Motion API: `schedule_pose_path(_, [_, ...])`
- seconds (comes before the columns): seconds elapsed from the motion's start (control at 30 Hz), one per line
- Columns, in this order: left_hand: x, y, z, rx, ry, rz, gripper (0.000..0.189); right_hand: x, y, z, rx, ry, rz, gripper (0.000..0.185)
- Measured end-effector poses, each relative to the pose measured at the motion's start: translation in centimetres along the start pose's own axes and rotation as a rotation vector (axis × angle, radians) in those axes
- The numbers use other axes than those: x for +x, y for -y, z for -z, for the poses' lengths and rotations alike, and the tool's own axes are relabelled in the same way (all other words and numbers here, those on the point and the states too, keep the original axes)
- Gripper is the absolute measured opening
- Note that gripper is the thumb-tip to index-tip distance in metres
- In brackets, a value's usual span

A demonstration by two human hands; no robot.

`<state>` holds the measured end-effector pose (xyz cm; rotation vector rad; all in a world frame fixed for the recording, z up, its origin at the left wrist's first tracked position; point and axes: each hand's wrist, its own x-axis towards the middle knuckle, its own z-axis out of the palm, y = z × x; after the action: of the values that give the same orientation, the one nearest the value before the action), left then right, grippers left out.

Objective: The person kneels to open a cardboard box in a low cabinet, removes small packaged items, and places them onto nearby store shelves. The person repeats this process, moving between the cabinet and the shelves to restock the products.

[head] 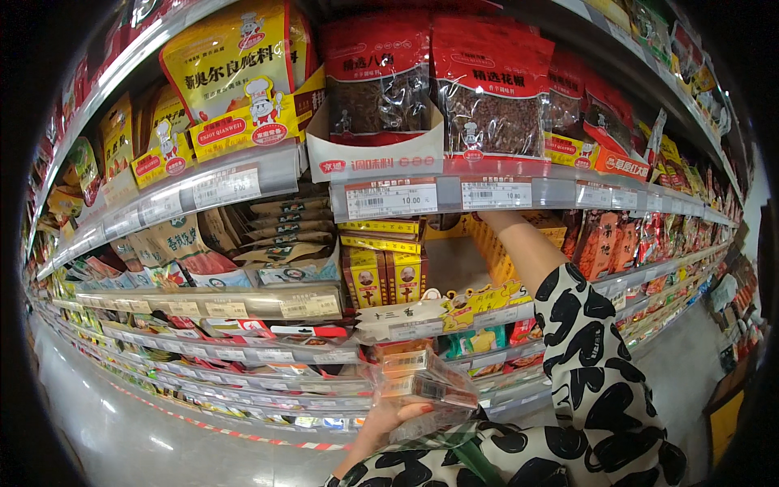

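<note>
My left hand is low in front of me, gripping a clear plastic-wrapped pack of small boxes from beneath. My right hand reaches into the middle shelf under the price-label rail; its fingers are hidden by the rail, so their grip does not show. Just beside the right wrist runs a row of yellow-orange boxes. To its left, yellow and brown seasoning boxes stand upright on the same shelf, with more lying flat on top of them.
Overhanging the right hand is a shelf edge with price labels. Red-topped spice bags and a yellow seasoning bag stand above. A handwritten yellow sign fronts the middle shelf. Lower shelves descend to a grey floor with red-white tape.
</note>
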<state>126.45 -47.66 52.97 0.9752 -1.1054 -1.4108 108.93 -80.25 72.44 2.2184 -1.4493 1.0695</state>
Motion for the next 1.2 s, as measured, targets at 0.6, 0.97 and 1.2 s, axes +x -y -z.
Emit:
schedule_pose_path(0.6, [-0.7, 0.5, -0.3, -0.088, 0.015, -0.011, 0.026, -0.4, 1.9, -1.4, -0.063, 0.084, 0.022, 0.027])
schedule_pose_path(0.97, [-0.1, 0.7, -0.1, -0.009, 0.029, -0.070, 0.056, 0.1, 2.9, -4.3, -0.131, 0.136, 0.043, 0.026])
schedule_pose_path(1.2, [-0.4, 1.1, -0.1, -0.176, 0.009, -0.112, 0.035, 0.3, 3.1, -6.2, -0.203, 0.172, 0.070, 0.026])
